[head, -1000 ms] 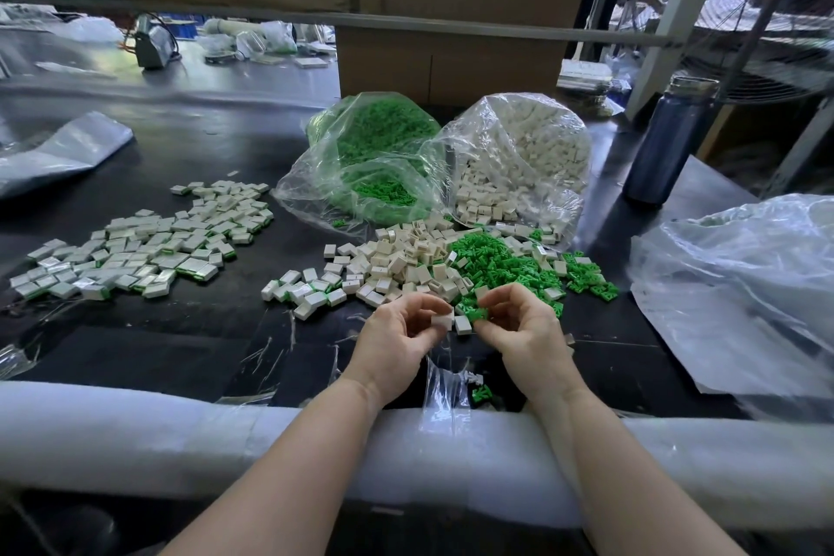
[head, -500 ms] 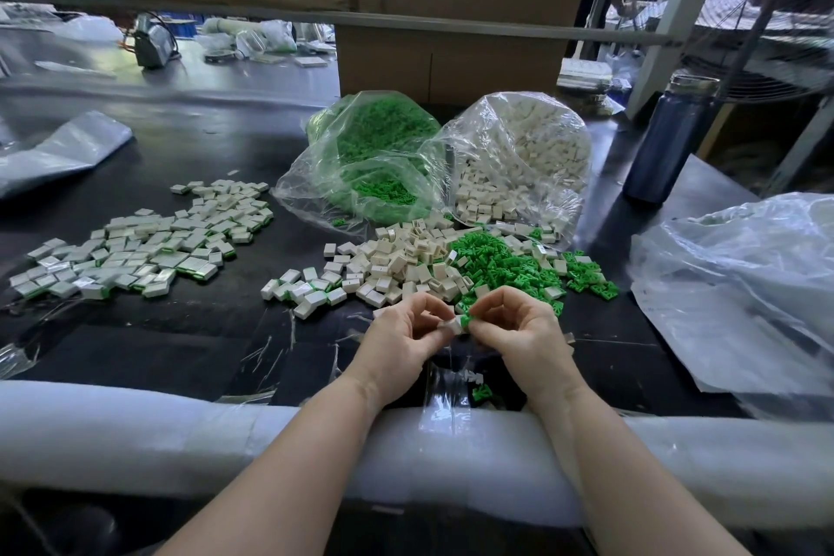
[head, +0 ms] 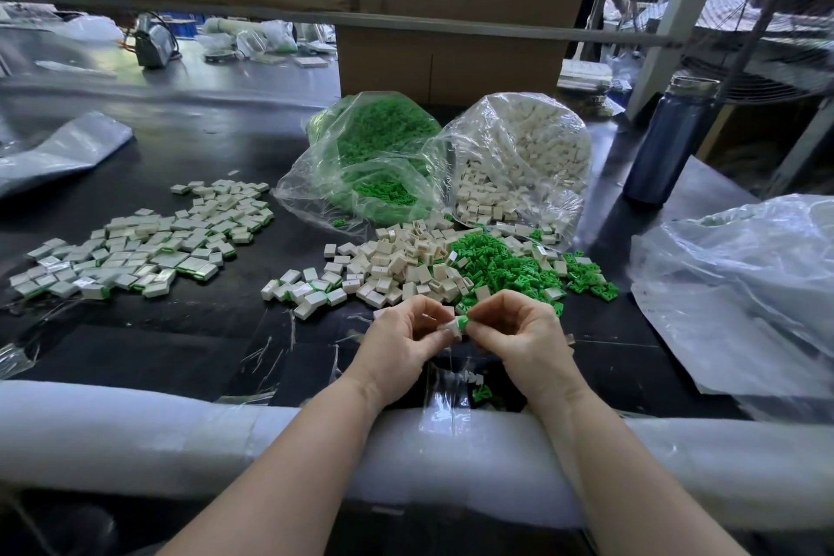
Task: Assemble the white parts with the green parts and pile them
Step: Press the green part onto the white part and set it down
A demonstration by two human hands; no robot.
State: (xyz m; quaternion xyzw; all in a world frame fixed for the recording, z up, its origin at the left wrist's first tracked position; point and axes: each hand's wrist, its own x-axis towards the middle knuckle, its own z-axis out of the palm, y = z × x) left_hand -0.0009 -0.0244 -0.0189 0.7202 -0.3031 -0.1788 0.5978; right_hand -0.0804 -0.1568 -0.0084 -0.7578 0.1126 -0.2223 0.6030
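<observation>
The black worktable [head: 189, 343] had a glossy top, patched with clear tape, and its near edge was padded with a white foam roll [head: 135, 433]; big cardboard boxes [head: 451, 63] stood at the far side, and a second cluttered bench showed beyond them on the left. Taking the bag of green parts [head: 374, 158] as the landmark: one bag of white parts [head: 523, 158] leaned against its right side, both clear bags open toward the person. Just in front of the green bag lay a loose heap of white parts [head: 397, 262], and to the right of that heap a loose heap of green parts [head: 501, 266], the two heaps touching and mixing at their border. Well to the left of the green bag spread the pile of assembled pieces [head: 140, 257], too many to count. A single blue bottle [head: 668, 140] stood far right of the bags, with a fan [head: 794, 14] behind it, and crumpled clear plastic sheeting [head: 740, 284] lay in front of the bottle. Nearest the person, in front of both heaps, the left hand [head: 397, 343] pinched one white part [head: 447, 326] while the right hand [head: 519, 334] pinched one green part [head: 463, 323], fingers curled, the two parts pressed together between the fingertips just above the tabletop. A few stray parts lay under the hands by the foam.
</observation>
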